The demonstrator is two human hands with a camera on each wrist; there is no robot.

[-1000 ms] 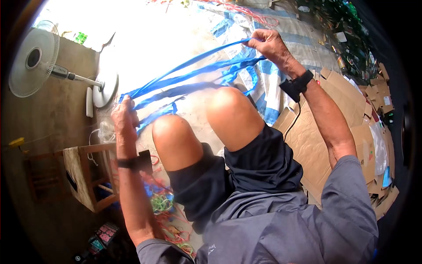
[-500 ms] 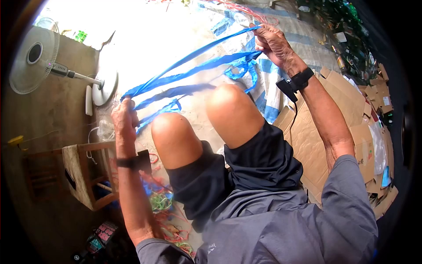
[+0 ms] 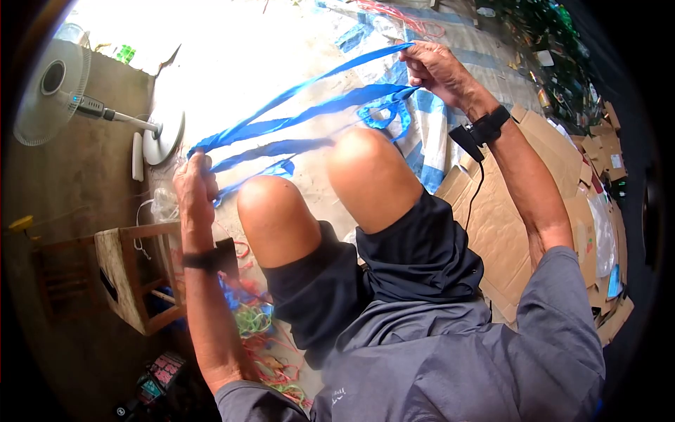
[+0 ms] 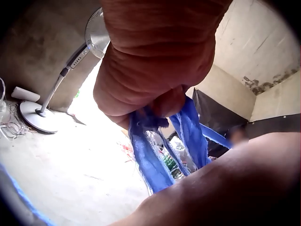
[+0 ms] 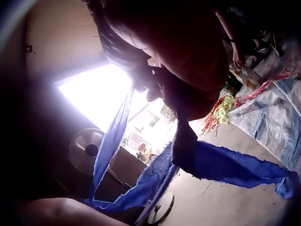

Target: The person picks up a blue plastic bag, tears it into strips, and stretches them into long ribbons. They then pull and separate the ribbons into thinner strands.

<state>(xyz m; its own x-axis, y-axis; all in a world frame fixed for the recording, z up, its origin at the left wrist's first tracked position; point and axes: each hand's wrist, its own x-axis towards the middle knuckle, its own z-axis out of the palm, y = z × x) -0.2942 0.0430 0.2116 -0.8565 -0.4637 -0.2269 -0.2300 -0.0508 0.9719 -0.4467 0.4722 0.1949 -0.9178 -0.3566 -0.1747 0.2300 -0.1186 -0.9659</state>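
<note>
Several long strips of blue frayed plastic [image 3: 309,105] stretch between the two hands above the knees in the head view. My left hand [image 3: 195,186] grips their bunched left ends; in the left wrist view the blue strips [image 4: 190,125] hang from under its curled fingers. At the upper right, my right hand [image 3: 437,69] pinches the top strip between thumb and fingers and holds the lower strips in its curled fingers. A loose blue loop dangles below it. The right wrist view shows a blue strip [image 5: 230,165] with a ragged edge trailing from the dark, shadowed hand.
A standing fan [image 3: 50,79] is at the left wall, with a wooden stool [image 3: 119,281] nearer. Tangled red and green cords [image 3: 256,320] lie by the left leg. Flattened cardboard [image 3: 503,232] covers the right side, and a blue-white striped sheet [image 3: 467,60] lies ahead.
My right hand has moved slightly up and outward, drawing the top strip higher and spreading it from the lower ones. The left hand keeps its grip and has shifted slightly left.
</note>
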